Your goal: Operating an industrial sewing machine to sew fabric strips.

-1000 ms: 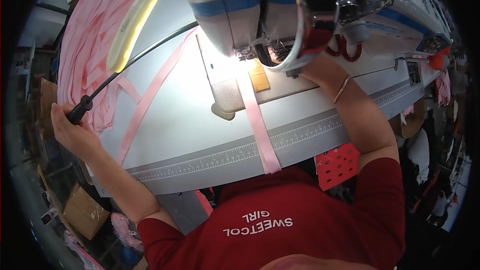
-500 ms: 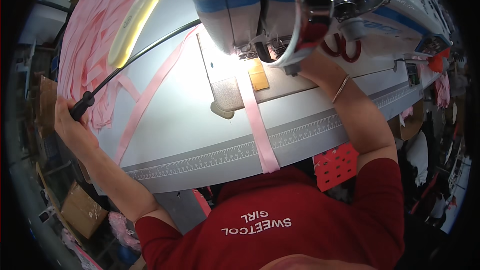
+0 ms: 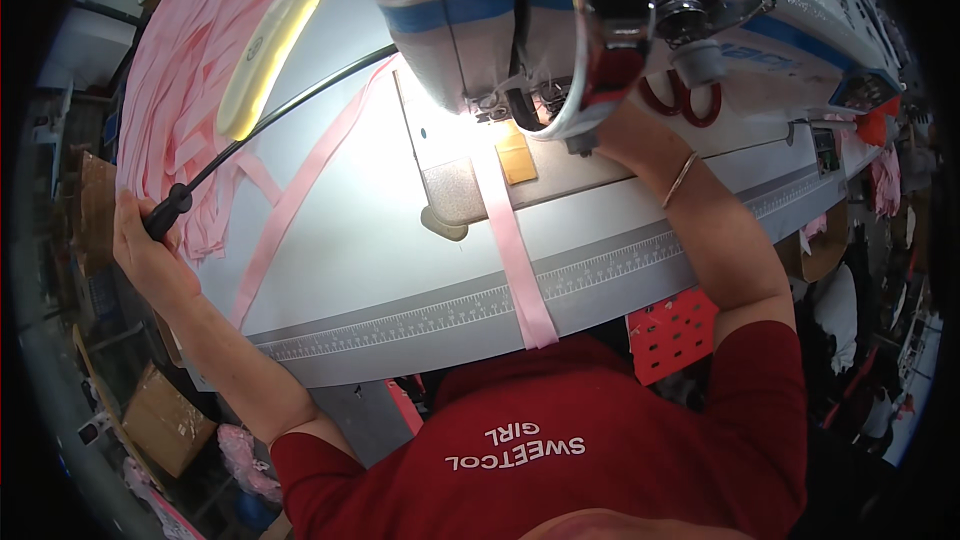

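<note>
While the left grip holds a handle — ribbons (pink) lie nearby.

Left grip on black handle, right grip partly hidden by sewing machine, pink strip between.

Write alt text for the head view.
A person's left hand grips the black handle of a slim metal rod; a white sewing machine partly hides the right hand. A pink fabric strip lies across the table's grey ruled edge.
</note>
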### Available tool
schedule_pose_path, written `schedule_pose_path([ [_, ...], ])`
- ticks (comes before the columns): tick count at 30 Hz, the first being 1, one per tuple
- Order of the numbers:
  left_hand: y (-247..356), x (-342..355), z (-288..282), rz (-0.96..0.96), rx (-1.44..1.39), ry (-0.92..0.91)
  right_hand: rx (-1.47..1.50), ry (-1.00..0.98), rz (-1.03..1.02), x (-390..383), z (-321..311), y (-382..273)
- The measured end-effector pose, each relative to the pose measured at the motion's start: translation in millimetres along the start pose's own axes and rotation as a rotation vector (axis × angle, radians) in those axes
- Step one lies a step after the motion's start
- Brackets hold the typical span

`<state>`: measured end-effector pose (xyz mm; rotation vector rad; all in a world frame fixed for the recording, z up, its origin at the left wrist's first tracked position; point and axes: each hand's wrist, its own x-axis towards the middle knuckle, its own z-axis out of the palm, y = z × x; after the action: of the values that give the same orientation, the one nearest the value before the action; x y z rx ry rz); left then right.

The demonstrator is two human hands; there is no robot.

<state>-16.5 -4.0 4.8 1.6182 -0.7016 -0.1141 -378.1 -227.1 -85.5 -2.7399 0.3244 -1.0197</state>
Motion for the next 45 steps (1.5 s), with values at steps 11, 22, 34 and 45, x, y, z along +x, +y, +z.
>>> schedule_pose_path([
  [11, -3, -2, 6, 0.163, 0.029, 0.111, -0.002, -0.084, 0.08, -8, -3, 4],
  [22, -7, -3, 14, 0.512, 0.102, 0.214, -0.133, -0.327, 0.207, -3, -49, -23],
  [34, -2, -11, 18, 0.523, 0.277, 0.245, -0.18, 0.478, -0.239, 146, 40, -189],
  [45, -15, -9, 9, 0.372, 0.058, 0.211, 0.064, -0.168, -0.2, 203, 81, -182],
])
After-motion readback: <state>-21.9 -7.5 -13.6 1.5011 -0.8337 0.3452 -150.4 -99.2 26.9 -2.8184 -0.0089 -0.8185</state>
